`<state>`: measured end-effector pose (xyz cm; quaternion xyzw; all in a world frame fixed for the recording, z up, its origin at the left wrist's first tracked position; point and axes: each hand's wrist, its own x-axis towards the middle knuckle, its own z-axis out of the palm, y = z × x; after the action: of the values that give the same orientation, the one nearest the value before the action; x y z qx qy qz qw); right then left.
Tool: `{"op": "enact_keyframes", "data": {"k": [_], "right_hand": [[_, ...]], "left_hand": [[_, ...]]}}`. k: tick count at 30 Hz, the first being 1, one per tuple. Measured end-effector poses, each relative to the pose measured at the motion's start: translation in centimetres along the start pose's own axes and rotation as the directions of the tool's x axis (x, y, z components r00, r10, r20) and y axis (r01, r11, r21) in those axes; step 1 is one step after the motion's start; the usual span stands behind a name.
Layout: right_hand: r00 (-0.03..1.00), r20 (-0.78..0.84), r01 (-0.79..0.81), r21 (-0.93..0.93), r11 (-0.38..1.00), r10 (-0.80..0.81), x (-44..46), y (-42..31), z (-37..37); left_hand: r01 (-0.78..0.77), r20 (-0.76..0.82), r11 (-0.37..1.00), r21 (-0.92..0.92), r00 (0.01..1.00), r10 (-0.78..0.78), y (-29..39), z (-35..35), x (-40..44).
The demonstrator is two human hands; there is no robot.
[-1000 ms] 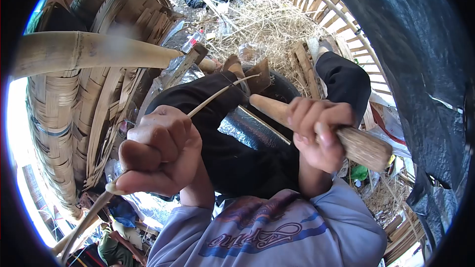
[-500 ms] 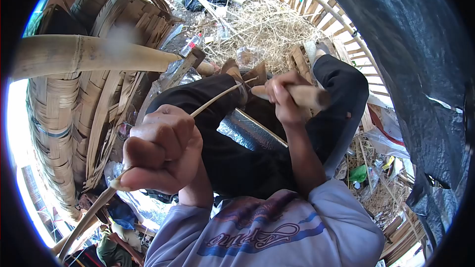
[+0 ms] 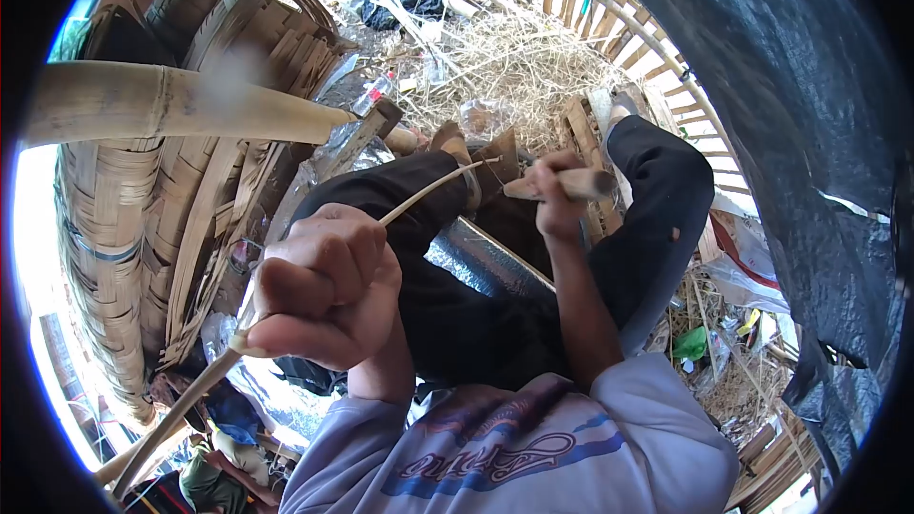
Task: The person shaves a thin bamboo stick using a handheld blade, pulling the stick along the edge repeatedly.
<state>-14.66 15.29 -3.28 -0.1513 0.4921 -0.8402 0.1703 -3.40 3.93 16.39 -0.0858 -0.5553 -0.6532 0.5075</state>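
Observation:
My left hand [image 3: 328, 286] is closed in a fist, thumb pressed down, around a thin bamboo strip [image 3: 433, 192]. The strip runs up and right to its bent tip near my right hand, and its other length [image 3: 176, 419] trails to the lower left. My right hand [image 3: 559, 195] is wrapped around a thick, pale wooden-handled tool [image 3: 588, 183]. The tool's narrower end points left, close to the strip's tip. A thin dark line shows between them, too fine to make out. My dark-trousered legs lie bent on either side.
Woven bamboo baskets [image 3: 114, 257] stack up at the left, beneath a thick bamboo pole [image 3: 181, 105]. Dry straw [image 3: 524, 62] litters the ground ahead. A slatted bamboo fence [image 3: 628, 14] and a dark plastic sheet [image 3: 771, 86] close off the right. Another person [image 3: 224, 476] is partly visible lower left.
My right hand and its wooden-handled tool have shifted slightly right, away from the strip's tip. My left hand has moved a little right, still gripping the strip.

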Motion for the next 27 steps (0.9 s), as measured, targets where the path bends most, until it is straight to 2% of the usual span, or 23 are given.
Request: {"op": "enact_keyframes", "data": {"k": [1,2,4,6,7,8,11,13,14,16,17,18,20,24,26,27], "right_hand": [[0.998,0.025,0.061,0.048,0.997,-0.062,-0.2,-1.7,0.2],[0.991,0.091,0.069,0.293,0.954,-0.1,0.1,-4.0,1.3],[0.956,0.164,0.153,0.431,0.889,-0.244,0.6,-5.4,2.1],[0.984,0.075,0.137,0.262,0.955,-0.161,0.0,-3.6,2.4],[0.997,0.039,0.072,0.009,0.997,-0.072,-0.3,-0.6,1.0],[0.998,0.018,0.069,-0.081,0.994,-0.067,0.0,1.9,0.3],[0.997,-0.041,0.058,-0.032,0.998,-0.059,0.8,4.8,-0.6],[0.996,-0.084,0.012,0.195,0.981,0.004,1.4,2.7,0.1],[0.996,-0.086,0.002,0.196,0.981,0.015,1.3,1.6,0.6],[0.98,0.114,0.119,0.324,0.939,-0.164,1.1,-0.2,1.1],[0.98,0.129,0.126,0.198,0.972,-0.154,0.7,0.3,0.9],[0.996,0.046,0.068,0.129,0.989,-0.074,0.6,1.9,0.3],[0.997,-0.058,0.045,0.069,0.997,-0.041,1.0,6.3,-1.6],[0.997,-0.076,-0.005,0.192,0.981,0.02,1.2,2.0,0.0],[0.983,0.076,0.143,0.274,0.951,-0.17,0.5,-0.8,0.8],[0.976,0.112,0.146,0.312,0.939,-0.189,0.3,-0.6,0.7]], "left_hand": [[0.01,-0.007,1.0,0.007,1.0,-0.01,0.1,0.0,0.0],[0.009,-0.004,1.0,0.002,1.0,-0.009,0.2,0.1,0.2],[0.004,-0.001,1.0,-0.007,1.0,-0.004,0.2,0.2,0.1],[-0.013,0.003,1.0,-0.013,1.0,0.013,0.1,0.1,0.2],[-0.019,0.007,1.0,-0.018,1.0,0.019,0.1,0.1,0.3],[-0.015,-0.005,1.0,0.0,1.0,0.015,0.1,0.1,0.3],[-0.014,-0.012,1.0,0.013,1.0,0.015,0.0,0.0,0.1],[-0.011,-0.015,1.0,0.016,1.0,0.011,0.0,-0.2,0.2],[-0.007,-0.016,1.0,0.007,1.0,0.008,0.1,-0.1,0.4],[-0.001,-0.028,1.0,-0.003,1.0,0.001,0.1,0.0,0.4],[0.004,-0.034,1.0,0.003,0.999,-0.004,0.2,0.0,0.4],[0.004,-0.035,1.0,0.002,0.999,-0.003,0.2,0.1,0.5],[-0.001,-0.043,1.0,0.019,0.999,0.002,0.1,0.4,0.6],[0.012,-0.051,1.0,0.029,0.999,-0.011,0.1,0.3,0.8],[0.014,-0.06,1.0,0.024,0.998,-0.012,-0.1,0.1,0.8],[0.014,-0.065,0.999,0.039,0.998,-0.011,0.0,0.0,0.6]]}}
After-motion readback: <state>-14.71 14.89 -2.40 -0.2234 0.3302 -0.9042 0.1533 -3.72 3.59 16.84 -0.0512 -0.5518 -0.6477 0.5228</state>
